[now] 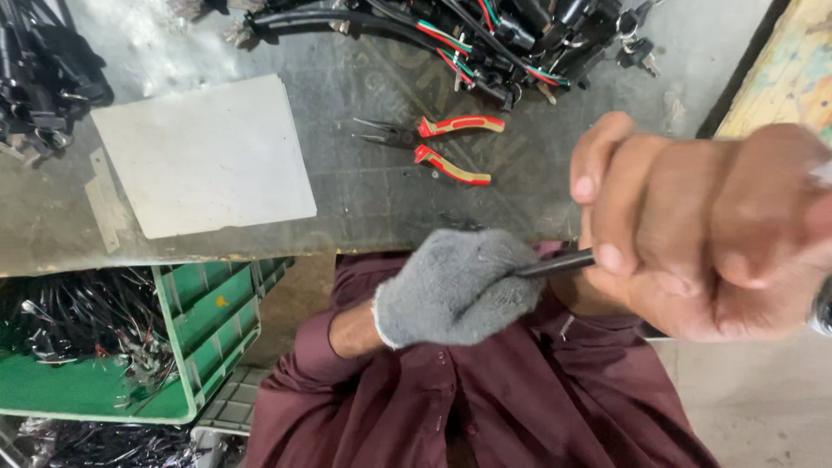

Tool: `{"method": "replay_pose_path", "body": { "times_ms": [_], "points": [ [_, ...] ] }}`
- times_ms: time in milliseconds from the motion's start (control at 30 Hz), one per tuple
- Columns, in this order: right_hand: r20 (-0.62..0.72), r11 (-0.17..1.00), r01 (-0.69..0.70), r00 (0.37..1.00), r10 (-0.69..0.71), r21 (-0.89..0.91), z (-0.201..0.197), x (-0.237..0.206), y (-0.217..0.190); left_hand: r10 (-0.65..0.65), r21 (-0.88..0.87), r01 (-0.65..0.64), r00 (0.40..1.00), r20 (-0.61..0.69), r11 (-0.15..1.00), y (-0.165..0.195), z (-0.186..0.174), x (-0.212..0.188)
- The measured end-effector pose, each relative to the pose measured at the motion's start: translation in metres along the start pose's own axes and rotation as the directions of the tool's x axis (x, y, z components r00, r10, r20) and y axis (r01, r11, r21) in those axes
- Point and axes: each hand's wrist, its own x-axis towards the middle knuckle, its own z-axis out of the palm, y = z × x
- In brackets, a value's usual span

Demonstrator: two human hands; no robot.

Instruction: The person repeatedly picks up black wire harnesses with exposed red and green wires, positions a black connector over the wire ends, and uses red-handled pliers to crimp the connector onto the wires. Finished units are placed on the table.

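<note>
- Black cable (555, 263): a thin, dark, smooth length, seen only as a short taut stretch between the two hands, just below the near edge of the workbench (364, 191) and above the lap.
- Left hand (455, 290): wears a grey knitted glove; fingers clenched around one end of the cable.
- Right hand (693, 225): bare, close to the camera and blurred; fingers curled tight on the cable's other end.
- Pliers (438, 147): red and yellow handles, jaws parted, lying on the bench well beyond the hands.
- White sheet (204, 156): flat on the bench, left of the pliers.
- Wire harnesses (459, 35): heaped along the far edge.
- Green crate (212, 321): below the bench on the left, holding dark wiring; open room lies between sheet, pliers and the near edge.
</note>
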Motion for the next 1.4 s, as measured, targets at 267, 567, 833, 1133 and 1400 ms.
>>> {"method": "replay_pose_path", "body": {
  "times_ms": [267, 567, 833, 1133, 1400],
  "points": [
    [0.014, 0.968, 0.086, 0.996, -0.092, 0.237, -0.050, -0.036, 0.023, 0.129, 0.442, 0.045, 0.925, -0.357, 0.896, 0.002, -0.026, 0.002],
    [-0.612, 0.928, 0.282, 0.787, -0.078, 0.245, -0.080, 0.022, 0.081, -0.306, -0.846, 0.165, 0.952, 0.002, 0.508, -0.033, -0.042, -0.022],
    [-0.089, 0.677, -0.238, 0.965, 0.247, -0.697, -0.040, -0.045, 0.162, -0.362, -0.411, 0.180, 0.831, -0.423, 0.894, -0.006, -0.087, -0.025],
    [-0.364, 0.674, -0.322, 0.928, 0.085, -0.665, -0.021, -0.018, 0.139, -0.263, -0.209, 0.172, 0.775, -0.575, 0.963, -0.036, -0.036, -0.034],
    [0.102, 0.307, 0.134, 0.988, -0.119, -0.942, -0.031, -0.020, 0.129, -0.047, 0.136, 0.155, 0.809, -0.587, 0.978, -0.018, -0.050, -0.032]
  ]
}}
